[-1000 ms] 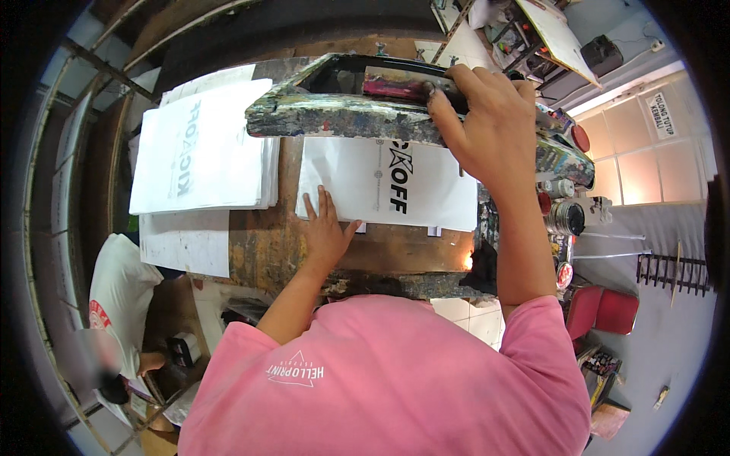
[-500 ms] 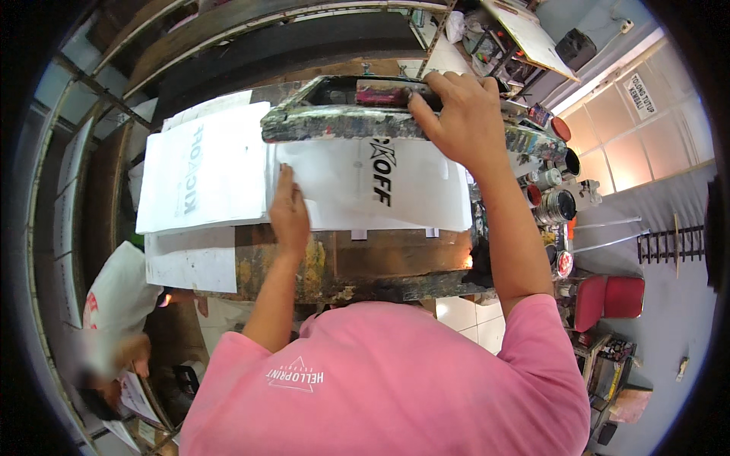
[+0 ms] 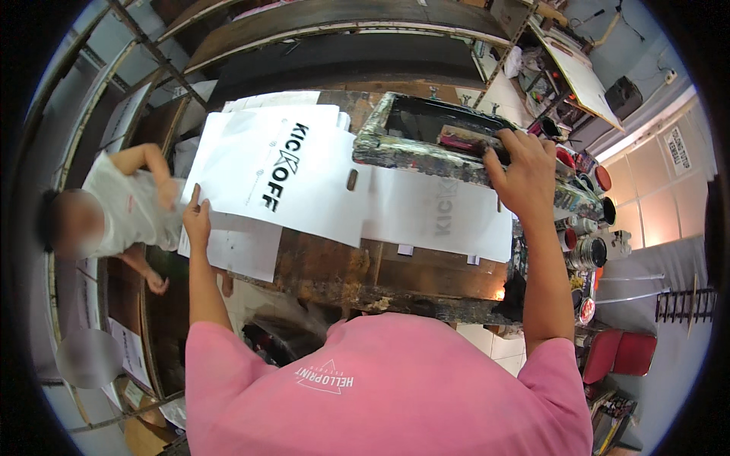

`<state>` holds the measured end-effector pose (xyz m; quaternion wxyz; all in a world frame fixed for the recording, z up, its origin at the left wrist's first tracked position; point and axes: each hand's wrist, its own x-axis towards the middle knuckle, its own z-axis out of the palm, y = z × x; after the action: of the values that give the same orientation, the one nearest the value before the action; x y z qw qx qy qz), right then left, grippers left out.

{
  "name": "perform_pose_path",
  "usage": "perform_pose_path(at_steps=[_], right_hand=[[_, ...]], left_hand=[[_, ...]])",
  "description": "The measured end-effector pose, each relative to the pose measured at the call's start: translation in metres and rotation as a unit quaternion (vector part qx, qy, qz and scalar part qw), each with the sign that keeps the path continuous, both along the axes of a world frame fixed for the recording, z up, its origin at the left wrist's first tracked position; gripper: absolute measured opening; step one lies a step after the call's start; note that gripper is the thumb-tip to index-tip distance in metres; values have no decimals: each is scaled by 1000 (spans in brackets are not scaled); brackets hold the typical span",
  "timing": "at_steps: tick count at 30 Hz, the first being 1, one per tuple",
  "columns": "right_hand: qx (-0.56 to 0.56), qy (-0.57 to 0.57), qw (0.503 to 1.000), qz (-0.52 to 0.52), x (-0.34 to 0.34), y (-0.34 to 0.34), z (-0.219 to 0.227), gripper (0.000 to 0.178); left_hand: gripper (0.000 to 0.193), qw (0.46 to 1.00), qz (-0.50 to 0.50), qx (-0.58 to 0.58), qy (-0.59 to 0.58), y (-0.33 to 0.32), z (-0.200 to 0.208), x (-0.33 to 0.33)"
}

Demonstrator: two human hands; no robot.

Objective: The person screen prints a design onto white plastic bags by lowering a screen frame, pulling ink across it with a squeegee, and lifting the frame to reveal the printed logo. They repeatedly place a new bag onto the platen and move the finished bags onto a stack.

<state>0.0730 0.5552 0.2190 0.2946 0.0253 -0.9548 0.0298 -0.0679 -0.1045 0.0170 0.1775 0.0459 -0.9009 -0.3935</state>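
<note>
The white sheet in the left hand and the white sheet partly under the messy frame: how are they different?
The held sheet has bold black lettering; the lower sheet shows faint grey lettering. The left hand has its fingers on the held sheet's edge, while the frame hides part of the lower sheet. The held sheet's lettering reads downward in the picture, the lower sheet's upward. Both are white.
</note>
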Motion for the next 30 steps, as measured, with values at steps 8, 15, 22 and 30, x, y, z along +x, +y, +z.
perform_pose_path(at_steps=[8, 15, 22, 30], right_hand=[[12, -25, 999, -16, 17, 5, -26, 69], [-89, -329, 928, 152, 40, 40, -154, 38], [-70, -179, 974, 119, -151, 85, -260, 28], [-32, -232, 967, 103, -233, 89, -294, 31]], left_hand=[[79, 860, -399, 258, -184, 264, 20, 74], [97, 618, -102, 689, -365, 385, 0, 199], [99, 674, 19, 574, -464, 366, -75, 201], [91, 711, 51, 547, -439, 376, -63, 211]])
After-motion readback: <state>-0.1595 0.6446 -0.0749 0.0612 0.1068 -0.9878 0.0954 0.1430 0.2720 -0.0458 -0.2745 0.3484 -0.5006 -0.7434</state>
